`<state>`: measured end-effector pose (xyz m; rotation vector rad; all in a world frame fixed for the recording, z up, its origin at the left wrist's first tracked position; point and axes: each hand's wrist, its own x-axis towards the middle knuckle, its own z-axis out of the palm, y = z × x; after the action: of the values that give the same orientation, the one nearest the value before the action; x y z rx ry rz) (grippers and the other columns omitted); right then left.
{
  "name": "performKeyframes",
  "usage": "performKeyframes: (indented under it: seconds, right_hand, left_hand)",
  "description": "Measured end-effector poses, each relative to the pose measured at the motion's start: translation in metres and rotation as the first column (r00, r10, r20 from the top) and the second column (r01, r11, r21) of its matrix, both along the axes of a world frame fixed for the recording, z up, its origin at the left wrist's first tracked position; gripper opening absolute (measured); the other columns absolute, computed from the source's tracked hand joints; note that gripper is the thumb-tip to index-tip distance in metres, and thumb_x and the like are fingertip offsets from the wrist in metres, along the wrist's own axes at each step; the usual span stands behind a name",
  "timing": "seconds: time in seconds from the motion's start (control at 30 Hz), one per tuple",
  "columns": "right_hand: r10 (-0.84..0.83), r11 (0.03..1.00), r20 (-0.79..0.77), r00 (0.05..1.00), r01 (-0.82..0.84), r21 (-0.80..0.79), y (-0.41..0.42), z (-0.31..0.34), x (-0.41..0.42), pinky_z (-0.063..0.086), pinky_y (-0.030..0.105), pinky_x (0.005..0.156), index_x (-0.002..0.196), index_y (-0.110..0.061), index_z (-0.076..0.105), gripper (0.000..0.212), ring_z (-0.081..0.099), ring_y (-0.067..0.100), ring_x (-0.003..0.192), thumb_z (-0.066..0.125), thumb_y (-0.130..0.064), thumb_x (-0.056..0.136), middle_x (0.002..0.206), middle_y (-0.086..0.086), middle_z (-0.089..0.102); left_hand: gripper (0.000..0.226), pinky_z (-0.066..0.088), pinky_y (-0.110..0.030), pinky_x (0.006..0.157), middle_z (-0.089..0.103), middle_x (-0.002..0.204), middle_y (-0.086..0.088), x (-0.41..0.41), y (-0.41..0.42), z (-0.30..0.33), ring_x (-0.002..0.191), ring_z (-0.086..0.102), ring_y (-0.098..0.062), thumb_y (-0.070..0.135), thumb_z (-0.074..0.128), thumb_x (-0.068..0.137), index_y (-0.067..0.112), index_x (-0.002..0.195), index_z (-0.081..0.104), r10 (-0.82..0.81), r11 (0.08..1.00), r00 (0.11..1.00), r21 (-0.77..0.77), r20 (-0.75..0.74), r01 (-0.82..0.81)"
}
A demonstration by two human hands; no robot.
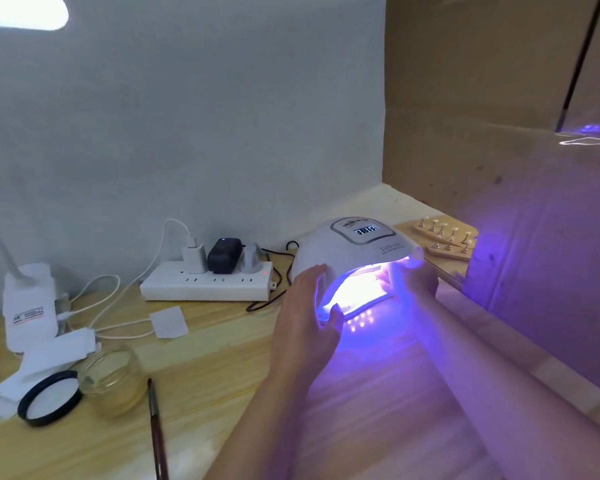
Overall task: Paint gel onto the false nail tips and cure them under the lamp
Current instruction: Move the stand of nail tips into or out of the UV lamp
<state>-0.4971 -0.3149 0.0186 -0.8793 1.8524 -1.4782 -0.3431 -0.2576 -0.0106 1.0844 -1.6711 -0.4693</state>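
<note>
The white dome curing lamp stands on the wooden table, lit violet inside, its display on. My left hand holds the lamp's left side, fingers laid on the shell and thumb hooked at the front base edge. My right hand reaches into the right of the lamp's mouth, over a flat pale board. Glare hides its fingertips and whatever they touch. Two wooden strips with false nail tips on stands lie behind the lamp on the right. A brush lies at the front of the table.
A white power strip with plugs and cables sits left of the lamp. A glass jar, a black-rimmed lid, white wipes and a desk lamp's base crowd the left. A cardboard wall closes the right side.
</note>
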Motion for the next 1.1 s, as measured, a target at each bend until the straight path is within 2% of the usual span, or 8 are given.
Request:
performKeyframes:
  seconds: [0.13,0.3,0.37,0.47,0.57,0.67,0.93,1.1]
  right_hand:
    - [0.126,0.992,-0.062,0.99,-0.125,0.015,0.026,-0.001,-0.016,0.036,0.016,0.037,0.064,-0.01,0.057,0.022,0.049,0.002,0.033,0.052,-0.018,0.083,0.054,-0.002,0.059]
    - [0.038,0.953,-0.4,0.916,-0.153,-0.261,0.046,0.035,-0.021,0.019,0.024,0.045,0.041,-0.017,0.033,0.046,0.024,0.006,0.037,0.054,-0.014,0.083,0.033,-0.009,0.026]
    - [0.074,0.91,-0.496,0.865,-0.262,-0.321,0.042,0.054,-0.014,0.022,0.027,0.048,0.046,-0.02,0.034,0.041,0.026,0.007,0.042,0.053,-0.017,0.082,0.038,-0.009,0.029]
    - [0.264,0.902,-0.707,0.657,-0.428,-0.061,0.022,0.076,0.0,0.032,0.026,0.054,0.081,-0.029,0.063,0.014,0.045,0.007,0.058,0.05,-0.026,0.086,0.059,-0.011,0.047]
    - [0.407,0.871,-0.781,0.475,-0.459,0.175,0.003,0.076,0.003,0.035,0.02,0.064,0.122,-0.028,0.059,0.036,0.053,0.015,0.089,0.042,-0.021,0.091,0.107,-0.008,0.062]
    - [0.371,0.891,-0.863,0.344,-0.392,0.227,0.0,0.071,0.007,0.041,0.028,0.078,0.12,-0.019,0.062,0.036,0.052,0.024,0.108,0.038,-0.019,0.094,0.127,0.001,0.058]
    - [0.34,0.93,-0.879,0.334,-0.259,0.261,-0.001,0.072,0.015,0.034,0.025,0.075,0.117,-0.03,0.06,0.037,0.051,0.026,0.113,0.033,-0.02,0.094,0.127,-0.001,0.057]
    - [0.197,0.972,-0.908,0.37,-0.191,0.134,0.008,0.059,0.02,0.03,0.027,0.071,0.133,-0.033,0.045,0.041,0.053,0.027,0.11,0.034,-0.024,0.094,0.124,0.004,0.058]
  left_hand:
    - [0.051,0.037,-0.014,0.086,0.035,0.109,0.038,-0.001,-0.001,-0.002,0.1,0.03,0.022,0.007,0.059,0.081,0.022,0.128,0.044,0.02,1.0,1.0,0.0,0.018,-0.02]
    - [0.051,0.024,-0.006,0.091,0.035,0.12,0.023,-0.001,0.001,0.0,0.108,0.028,0.012,0.01,0.057,0.085,0.019,0.132,0.042,0.037,0.999,0.996,-0.011,0.079,-0.037]
    - [0.05,0.024,-0.007,0.091,0.036,0.119,0.022,0.0,0.001,0.001,0.108,0.03,0.01,0.009,0.057,0.085,0.018,0.132,0.043,0.027,1.0,0.997,0.005,0.074,-0.028]
    - [0.049,0.023,-0.001,0.088,0.037,0.118,0.021,-0.001,0.001,0.002,0.108,0.031,0.009,0.007,0.057,0.084,0.018,0.131,0.043,0.035,0.999,0.997,0.018,0.073,-0.036]
    - [0.049,0.02,0.004,0.085,0.037,0.119,0.023,0.0,0.0,0.001,0.108,0.03,0.011,0.009,0.056,0.085,0.02,0.131,0.042,0.032,0.999,0.997,0.035,0.064,-0.034]
    - [0.05,0.022,-0.001,0.087,0.035,0.119,0.025,0.0,-0.001,-0.001,0.109,0.029,0.012,0.01,0.056,0.086,0.023,0.132,0.041,0.026,0.999,0.998,0.043,0.059,-0.029]
    - [0.05,0.033,0.0,0.082,0.036,0.109,0.041,-0.001,0.004,-0.002,0.102,0.036,0.026,0.002,0.055,0.084,0.029,0.125,0.044,-0.003,0.994,0.998,0.106,-0.061,0.009]
    - [0.049,0.039,-0.013,0.087,0.038,0.106,0.04,-0.002,0.005,-0.003,0.106,0.042,0.012,0.003,0.056,0.083,0.025,0.125,0.046,0.022,0.998,0.999,0.061,-0.036,-0.02]
